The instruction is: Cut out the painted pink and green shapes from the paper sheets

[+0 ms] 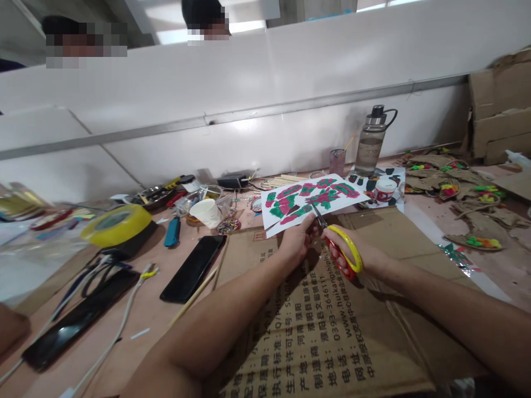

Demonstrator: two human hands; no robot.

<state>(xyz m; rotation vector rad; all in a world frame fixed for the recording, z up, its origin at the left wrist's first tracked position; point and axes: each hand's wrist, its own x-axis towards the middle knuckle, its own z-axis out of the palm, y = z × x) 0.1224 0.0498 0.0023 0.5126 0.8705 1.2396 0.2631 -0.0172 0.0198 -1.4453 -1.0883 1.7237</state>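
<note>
A white sheet (271, 225) painted with green and dark pink patches is held up over a flattened cardboard piece (265, 309). My left hand (299, 240) grips the sheet's near edge, its fingers closed. In my right hand (342, 249) are scissors (355, 255) with yellow and red handles; the fingers pass through the loops. The blades point up and left at the sheet's near edge, beside my left hand. How far apart the blades are is hard to tell.
Left lie phones (193, 269), cables, yellow tape (116, 224) and a paper cup (205, 213). Behind stand a bottle (369, 146), a jar (385, 190) and a white partition (249, 77), with two people beyond. Brown decorated pieces (473, 213) lie right, near a cardboard box (500, 110).
</note>
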